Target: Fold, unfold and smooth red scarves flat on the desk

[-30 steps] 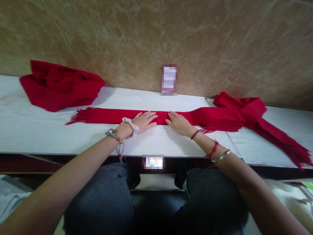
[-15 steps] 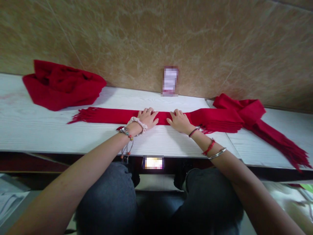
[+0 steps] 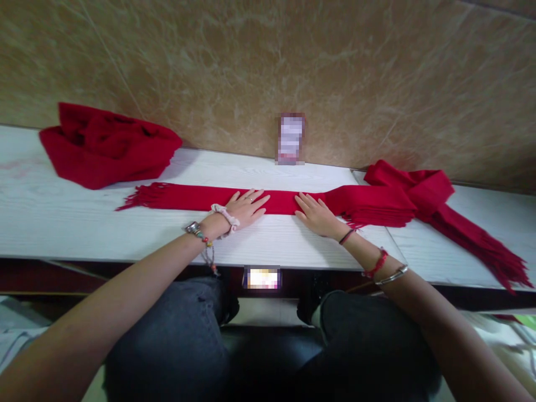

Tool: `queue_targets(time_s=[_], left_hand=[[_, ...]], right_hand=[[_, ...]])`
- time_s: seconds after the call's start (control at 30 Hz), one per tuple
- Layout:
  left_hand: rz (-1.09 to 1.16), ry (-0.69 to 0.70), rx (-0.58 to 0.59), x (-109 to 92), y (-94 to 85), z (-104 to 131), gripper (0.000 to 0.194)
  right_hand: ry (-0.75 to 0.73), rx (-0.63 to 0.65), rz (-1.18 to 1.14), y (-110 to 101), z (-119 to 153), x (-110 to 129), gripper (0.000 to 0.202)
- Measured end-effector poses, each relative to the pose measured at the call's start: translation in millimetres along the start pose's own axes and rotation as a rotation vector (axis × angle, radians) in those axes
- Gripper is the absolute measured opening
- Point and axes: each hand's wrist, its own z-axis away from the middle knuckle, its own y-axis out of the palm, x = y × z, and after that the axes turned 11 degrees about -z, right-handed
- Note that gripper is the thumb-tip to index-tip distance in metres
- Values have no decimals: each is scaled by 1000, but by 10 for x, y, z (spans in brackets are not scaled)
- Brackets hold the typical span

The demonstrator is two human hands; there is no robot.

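My left hand (image 3: 245, 207) is lying palm-down on a flat strip of red scarf (image 3: 184, 196), its fingers spreading toward the right. My right hand (image 3: 316, 214) is resting on the same strip farther right, fingers loosely spreading, and a bare stretch of red is showing between my hands. Neither hand is pinching the fabric. The scarf is running lengthwise across a white wood-grain tabletop (image 3: 146, 240), its fringe (image 3: 144, 195) trailing off to the left. Just right of my right hand, a folded red stack (image 3: 372, 198) is showing layered tassels along its near edge; I cannot tell whether the strip is joining it or running under it. Beyond, a looped red scarf (image 3: 473, 231) is stretching its fringed end toward the near right edge. A crumpled red cloth (image 3: 109, 151) is sitting at the far left, near the marbled wall (image 3: 234, 67).
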Motion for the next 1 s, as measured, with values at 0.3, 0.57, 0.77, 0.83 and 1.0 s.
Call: queue_targets(time_s=[0.3, 0.57, 0.77, 0.83, 1.0], left_hand=[[-95, 168, -221, -26, -77, -69, 35], [-201, 196, -219, -9, -138, -38, 28], [-209, 156, -258, -14, -204, 12, 30], [-220, 172, -255, -9, -216, 17, 29], [-201, 252, -178, 19, -183, 7, 25]], right_hand=[[-281, -113, -45, -110, -99, 143, 34], [-346, -77, -24, -61, -132, 64, 28], [-301, -154, -47, -70, -106, 37, 32], [-279, -197, -64, -75, -76, 48, 31], [-339, -136, -85, -50, -21, 52, 29]])
